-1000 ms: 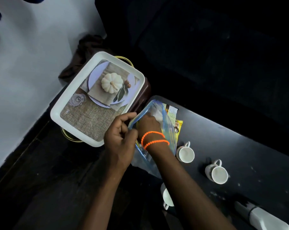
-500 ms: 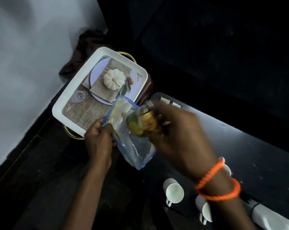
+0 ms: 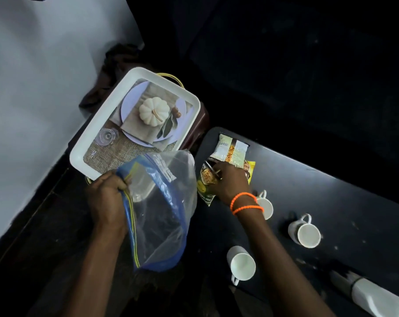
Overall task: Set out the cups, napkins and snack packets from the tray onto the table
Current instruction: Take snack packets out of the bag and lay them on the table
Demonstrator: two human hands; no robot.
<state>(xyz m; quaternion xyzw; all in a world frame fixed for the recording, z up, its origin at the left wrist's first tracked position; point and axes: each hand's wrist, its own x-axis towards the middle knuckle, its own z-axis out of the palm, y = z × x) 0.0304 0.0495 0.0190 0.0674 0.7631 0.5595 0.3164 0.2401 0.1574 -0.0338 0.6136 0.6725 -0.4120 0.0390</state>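
The far stretch of the worktop lies bare. Nearer, three cups stand apart with gaps between. Snack packets crowd the left corner, and a hanging plastic bag blocks the tray side.

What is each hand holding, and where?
Left hand: clear blue-edged zip bag, by its opening edge. Right hand: green-yellow snack packet, at its top.

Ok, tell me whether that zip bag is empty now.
Looks empty: the bag, held open by the left hand, shows only clear plastic. The packets lie on the table under the right hand.
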